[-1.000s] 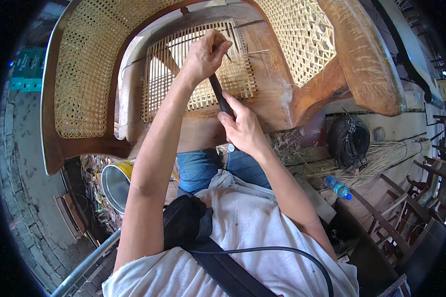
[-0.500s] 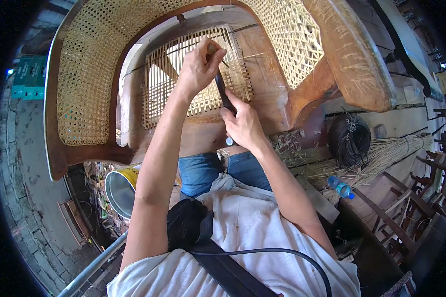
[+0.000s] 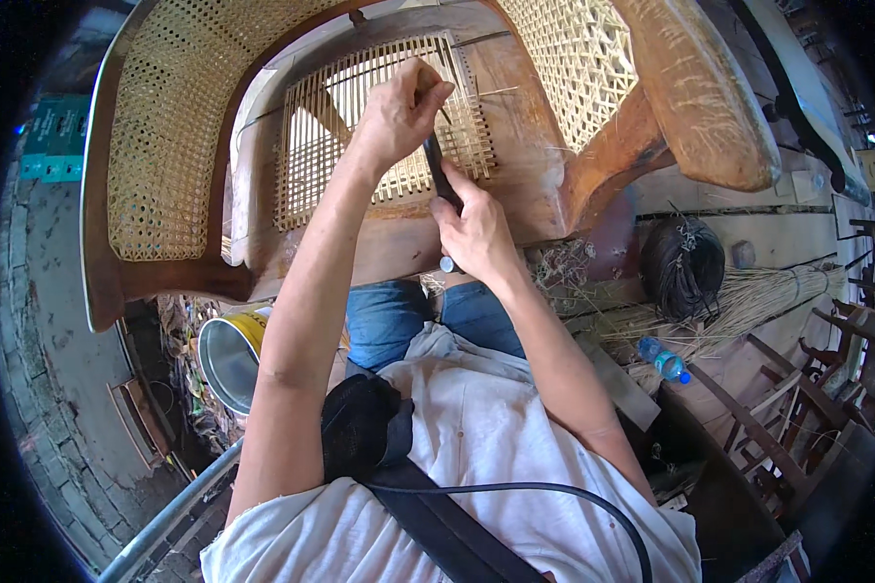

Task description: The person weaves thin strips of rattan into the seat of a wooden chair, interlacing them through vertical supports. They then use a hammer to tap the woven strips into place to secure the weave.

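A wooden armchair stands before me, its seat opening crossed by cane strands. Near the front the strands form a grid; farther back they run mostly one way. Over the seat's middle my left hand is closed around a slim tool; its thin dark shaft shows beside the thumb, its handle mostly hidden by the fingers. My right hand grips a black rod-like tool above the front rail. Its round pale end shows below my hand; the far end lies by the left hand.
Woven cane panels fill the chair's curved back and arms. A yellow bucket stands lower left. Right of the chair lie a dark coil, a bundle of cane and a plastic bottle. Wooden chair frames lie at far right.
The chair appears slightly higher in view. My left hand has turned a little, and the round brown handle end seen between its fingers is now mostly hidden. Both grips stay closed.
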Demonstrator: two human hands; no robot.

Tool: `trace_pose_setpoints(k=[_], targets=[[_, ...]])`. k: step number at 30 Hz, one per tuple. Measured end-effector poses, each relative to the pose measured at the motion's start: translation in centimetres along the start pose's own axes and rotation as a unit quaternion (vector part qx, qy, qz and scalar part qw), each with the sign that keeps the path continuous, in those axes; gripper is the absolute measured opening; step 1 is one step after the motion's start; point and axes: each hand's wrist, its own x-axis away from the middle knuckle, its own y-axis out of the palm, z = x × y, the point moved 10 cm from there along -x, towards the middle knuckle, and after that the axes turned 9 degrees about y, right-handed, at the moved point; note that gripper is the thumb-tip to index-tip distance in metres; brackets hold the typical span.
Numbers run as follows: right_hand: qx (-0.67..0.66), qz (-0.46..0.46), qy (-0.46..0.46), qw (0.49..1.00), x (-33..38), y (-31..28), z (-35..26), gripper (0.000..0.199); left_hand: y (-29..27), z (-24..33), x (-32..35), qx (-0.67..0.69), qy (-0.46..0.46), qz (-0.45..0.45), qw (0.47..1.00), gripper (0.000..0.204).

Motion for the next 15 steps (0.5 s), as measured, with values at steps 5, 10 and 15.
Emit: trace_pose_setpoints(k=[5,10,15], targets=[[0.007,-0.019,0.008,1.0,0.0,0.0,-0.3,0.055,0.1,0.7,-0.1,-0.008,0.005,-0.005,1.0,0.027],[0.006,-0.02,-0.022,1.0,-0.6,-0.2,-0.1,0.055,0.2,0.5,-0.2,-0.007,0.034,-0.003,0.999,0.026],[0.008,-0.028,0.005,1.0,-0.7,-0.7,0.0,0.055,0.5,-0.1,0.3,0.004,0.039,0.012,0.999,0.025]])
